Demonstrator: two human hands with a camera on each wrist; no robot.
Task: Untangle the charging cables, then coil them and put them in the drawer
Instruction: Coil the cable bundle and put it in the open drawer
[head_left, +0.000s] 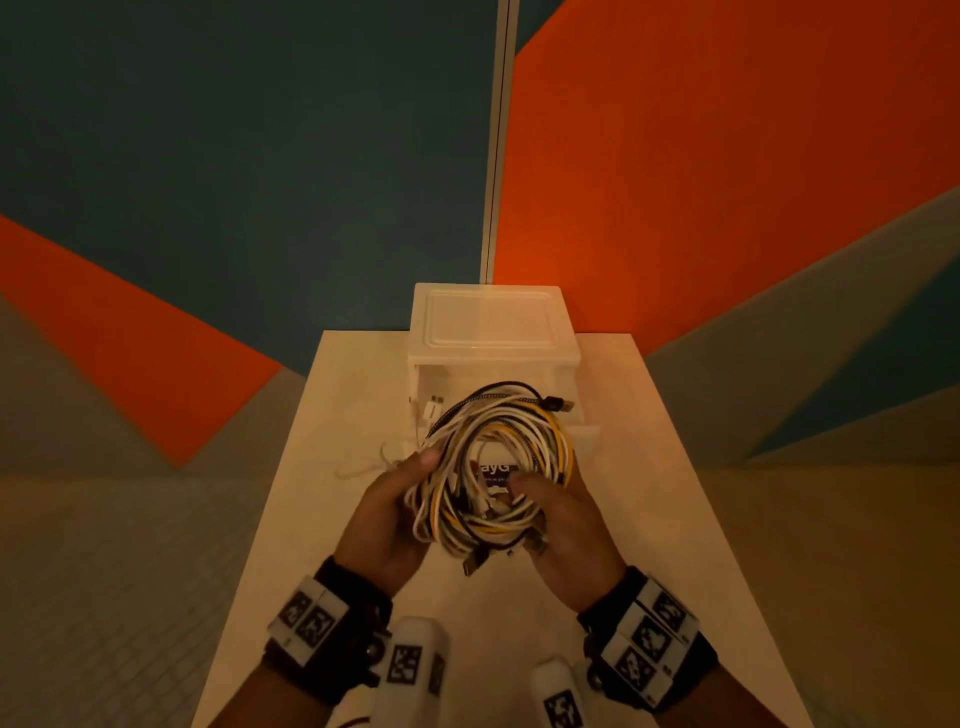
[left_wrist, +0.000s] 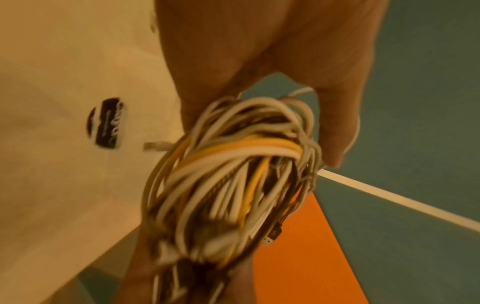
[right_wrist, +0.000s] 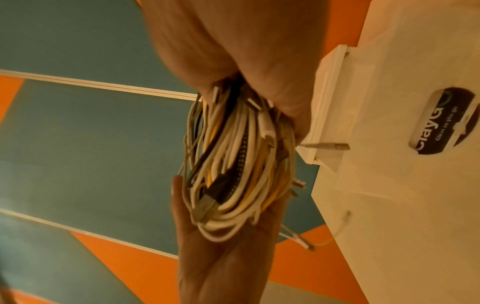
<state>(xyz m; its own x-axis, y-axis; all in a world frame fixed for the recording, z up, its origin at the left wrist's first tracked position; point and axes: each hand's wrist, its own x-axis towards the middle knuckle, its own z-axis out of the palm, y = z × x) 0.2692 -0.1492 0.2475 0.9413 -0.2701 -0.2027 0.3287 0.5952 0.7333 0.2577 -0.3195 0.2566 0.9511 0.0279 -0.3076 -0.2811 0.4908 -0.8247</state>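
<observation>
Holding the coiled bundle of charging cables (head_left: 493, 467) above the near-middle of the worktop (head_left: 301, 467), left hand (head_left: 387, 512) and right hand (head_left: 563, 525) both with fingers (head_left: 519, 486) curled around the loops, a loose USB plug (head_left: 472, 564) dangling at the near edge. Better to keep both grips snug, tuck stray plugs in, then lower flat into the open drawer (head_left: 584, 431) just beyond, beneath the white drawer unit (head_left: 488, 322) at the far edge.
</observation>
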